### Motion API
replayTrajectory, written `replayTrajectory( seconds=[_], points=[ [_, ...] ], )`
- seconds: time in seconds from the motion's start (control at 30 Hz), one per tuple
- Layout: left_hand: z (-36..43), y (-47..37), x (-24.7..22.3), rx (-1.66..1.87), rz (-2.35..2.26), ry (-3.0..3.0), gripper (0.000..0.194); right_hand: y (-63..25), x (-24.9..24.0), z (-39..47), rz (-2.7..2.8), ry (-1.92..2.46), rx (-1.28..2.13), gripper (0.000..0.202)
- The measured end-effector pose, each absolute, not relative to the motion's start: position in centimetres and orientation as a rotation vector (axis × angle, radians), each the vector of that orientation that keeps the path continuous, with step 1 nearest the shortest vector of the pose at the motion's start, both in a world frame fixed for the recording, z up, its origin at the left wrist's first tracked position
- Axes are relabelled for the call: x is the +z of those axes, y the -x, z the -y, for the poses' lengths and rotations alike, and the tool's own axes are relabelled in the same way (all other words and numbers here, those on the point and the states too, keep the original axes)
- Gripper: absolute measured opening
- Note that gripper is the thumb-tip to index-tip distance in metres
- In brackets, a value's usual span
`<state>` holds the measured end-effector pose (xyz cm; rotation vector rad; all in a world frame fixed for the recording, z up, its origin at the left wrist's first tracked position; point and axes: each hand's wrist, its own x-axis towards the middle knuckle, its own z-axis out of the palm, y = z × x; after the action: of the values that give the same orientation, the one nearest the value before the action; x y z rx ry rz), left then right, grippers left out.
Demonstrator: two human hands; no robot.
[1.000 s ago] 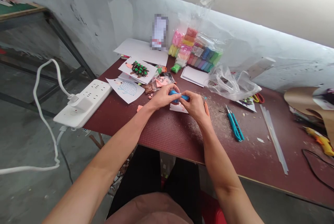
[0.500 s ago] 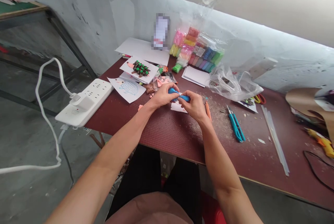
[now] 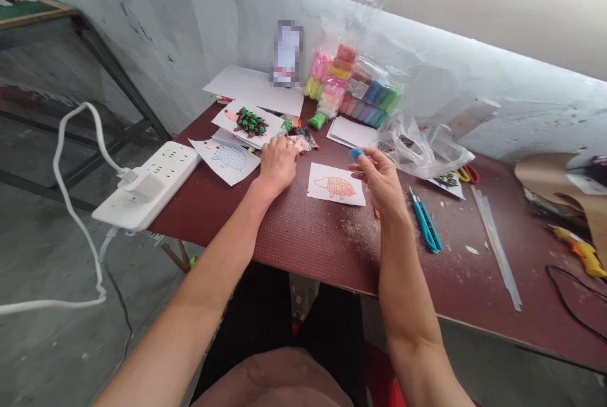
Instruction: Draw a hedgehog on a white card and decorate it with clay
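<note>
My right hand [image 3: 379, 176] pinches a small blue lump of modelling clay [image 3: 356, 154] above the table, right of a paper card with an orange hedgehog drawing [image 3: 337, 186]. Further left, my left hand [image 3: 279, 168] reaches down at the opened clay packets [image 3: 303, 140]. Its fingers curl together with their tips hidden, so what they hold cannot be made out. Beside it lie a card with a blue hedgehog drawing [image 3: 231, 159] and a card bearing a hedgehog of dark scales and green dots [image 3: 252, 124].
Bagged coloured clay [image 3: 367, 100] and a phone [image 3: 288, 53] lean at the wall. A clear plastic bag [image 3: 427, 148], a teal utility knife [image 3: 427, 224], glue sticks [image 3: 497, 249] and a yellow glue gun [image 3: 578, 249] lie rightward. A white power strip [image 3: 152, 186] sits at the left edge.
My hands have parted from working the blue clay together. The left moved left to the packets; the right moved right with a blue lump, uncovering the orange drawing.
</note>
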<state>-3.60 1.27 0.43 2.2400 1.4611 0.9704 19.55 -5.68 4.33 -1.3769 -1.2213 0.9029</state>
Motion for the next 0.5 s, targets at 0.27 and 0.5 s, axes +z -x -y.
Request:
replayTrajectory(
  seconds=[0.27,0.5],
  points=[
    [0.8,0.4,1.3,0.948,-0.973,-1.691,0.011,-18.4,3.1,6.5,1.351,1.375,1.033,0.042],
    [1.3,-0.1,0.9,0.690,-0.598,-1.161,0.034,-16.7,2.5,7.2,1.574,1.425,0.625,0.023]
  ],
)
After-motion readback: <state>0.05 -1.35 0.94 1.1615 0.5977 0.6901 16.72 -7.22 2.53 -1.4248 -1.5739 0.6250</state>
